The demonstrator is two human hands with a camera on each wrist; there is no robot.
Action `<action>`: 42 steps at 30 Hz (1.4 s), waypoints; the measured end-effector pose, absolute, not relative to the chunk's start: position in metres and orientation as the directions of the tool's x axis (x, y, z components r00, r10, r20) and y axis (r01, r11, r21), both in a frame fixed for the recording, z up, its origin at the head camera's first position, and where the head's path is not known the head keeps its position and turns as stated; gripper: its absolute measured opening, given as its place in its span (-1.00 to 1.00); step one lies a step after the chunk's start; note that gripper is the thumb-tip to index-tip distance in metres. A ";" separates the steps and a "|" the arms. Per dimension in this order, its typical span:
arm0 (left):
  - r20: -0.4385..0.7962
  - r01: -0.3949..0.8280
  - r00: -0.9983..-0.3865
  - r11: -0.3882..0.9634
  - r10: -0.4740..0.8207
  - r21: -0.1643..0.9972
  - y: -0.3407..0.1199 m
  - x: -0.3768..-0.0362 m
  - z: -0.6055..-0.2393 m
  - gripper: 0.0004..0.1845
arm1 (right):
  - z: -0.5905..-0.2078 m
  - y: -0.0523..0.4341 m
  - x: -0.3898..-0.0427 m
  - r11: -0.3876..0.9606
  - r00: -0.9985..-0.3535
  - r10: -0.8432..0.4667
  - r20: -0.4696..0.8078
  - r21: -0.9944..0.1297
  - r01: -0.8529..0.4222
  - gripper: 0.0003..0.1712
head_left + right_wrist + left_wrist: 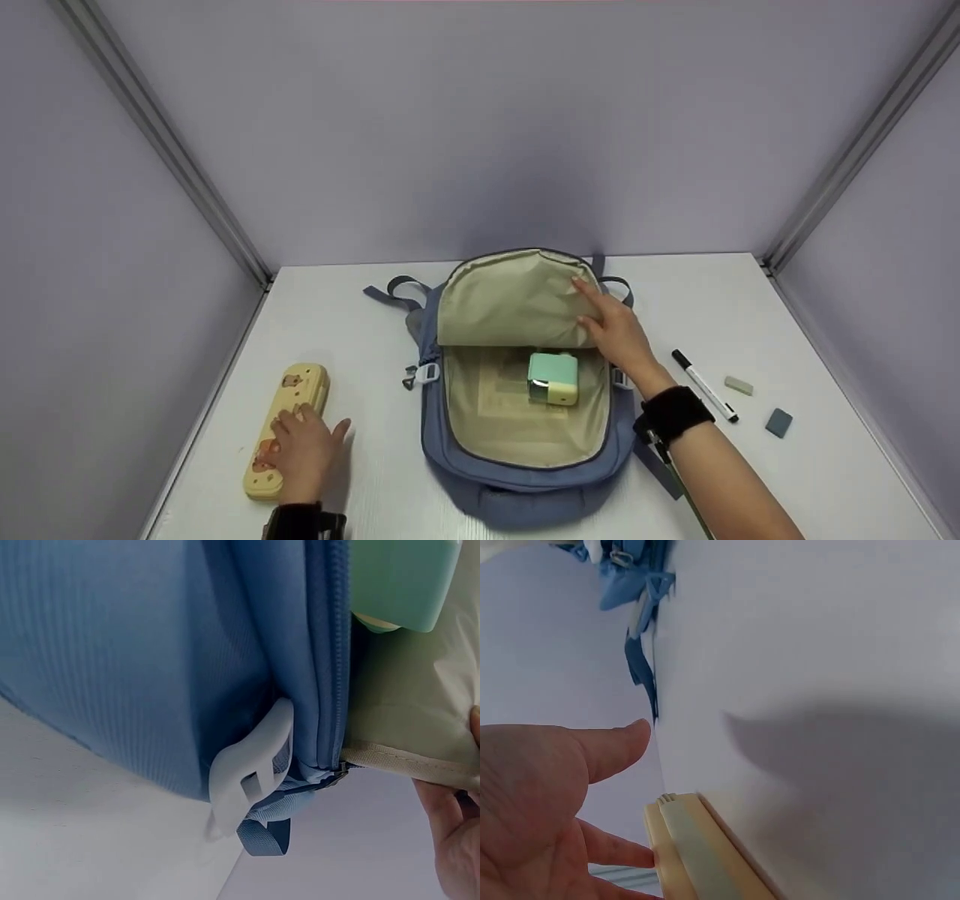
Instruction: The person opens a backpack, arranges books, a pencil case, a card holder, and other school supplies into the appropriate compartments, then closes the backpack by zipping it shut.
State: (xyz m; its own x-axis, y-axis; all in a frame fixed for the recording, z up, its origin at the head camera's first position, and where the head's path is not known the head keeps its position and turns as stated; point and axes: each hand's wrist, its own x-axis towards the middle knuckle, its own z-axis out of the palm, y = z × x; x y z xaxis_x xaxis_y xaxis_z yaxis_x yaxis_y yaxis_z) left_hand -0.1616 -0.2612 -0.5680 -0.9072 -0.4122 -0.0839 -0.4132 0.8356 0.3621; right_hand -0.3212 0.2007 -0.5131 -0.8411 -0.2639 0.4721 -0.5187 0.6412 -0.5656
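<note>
A blue backpack point(525, 480) lies on the table with its front flap point(510, 300) folded back, showing a beige lining. On its right edge, my right hand point(619, 334) pinches the flap; in the right wrist view fingers point(442, 814) appear on both sides of the edge. Inside the bag sits a boxy mint-green and yellow pencil sharpener point(553, 375). To the left, a yellow pencil case point(304, 379) with small printed figures lies flat. Spread fingers of my left hand point(306, 450) rest on it, the thumb held away; the left wrist view shows fingertips against its side point(705, 855).
Right of the backpack lie a black-capped white marker point(705, 386), a small pale eraser point(739, 385) and a dark blue-green block point(779, 423). Straps point(397, 292) spread from the bag's top. Panel walls point(487, 135) bound the table at the back and sides.
</note>
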 end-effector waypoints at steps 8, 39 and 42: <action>0.081 -0.300 -0.928 0.858 -0.363 0.416 -0.240 -0.186 -0.567 -0.27 | -0.515 0.198 -0.321 0.646 -0.843 -0.262 0.469 -0.564 -0.515 -0.22; 0.244 -0.215 -0.893 0.837 -0.377 0.504 -0.226 -0.192 -0.583 -0.45 | -0.518 0.204 -0.324 0.647 -0.835 -0.257 0.487 -0.555 -0.523 -0.20; 0.395 -0.119 -0.843 0.842 -0.366 0.527 -0.221 -0.189 -0.574 -0.39 | -0.517 0.205 -0.325 0.647 -0.836 -0.253 0.487 -0.557 -0.521 -0.21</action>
